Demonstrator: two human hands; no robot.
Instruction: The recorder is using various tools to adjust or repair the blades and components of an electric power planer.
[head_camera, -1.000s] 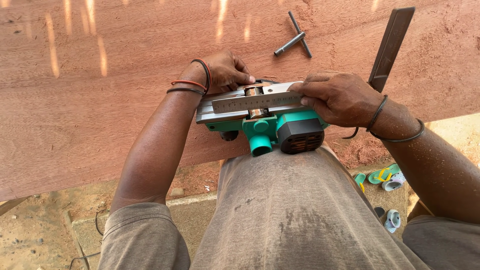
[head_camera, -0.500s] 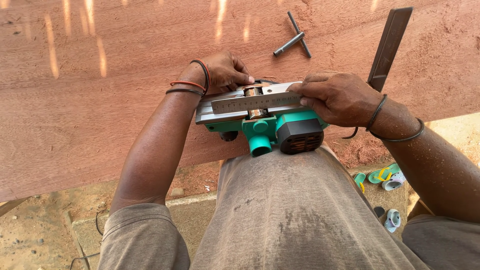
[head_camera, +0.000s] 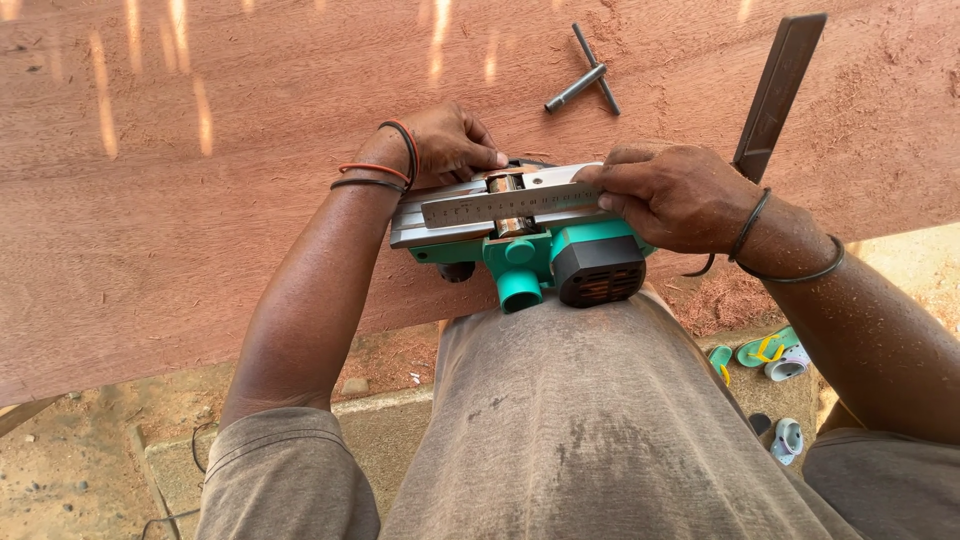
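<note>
Reddish-brown wood fills the upper frame: a broad planed board (head_camera: 200, 180), dusted with sawdust and streaked by sunlight. At centre, a green electric planer (head_camera: 540, 255) lies upside down on its near edge, against the person's lap. A steel ruler (head_camera: 510, 203) lies across its metal sole. The right hand (head_camera: 670, 195) presses the ruler with fingers together; the left hand (head_camera: 450, 145) curls around the planer's far side. Upper centre lies a T-shaped wrench (head_camera: 585, 75); bare ground and sandals (head_camera: 765, 355) show below.
</note>
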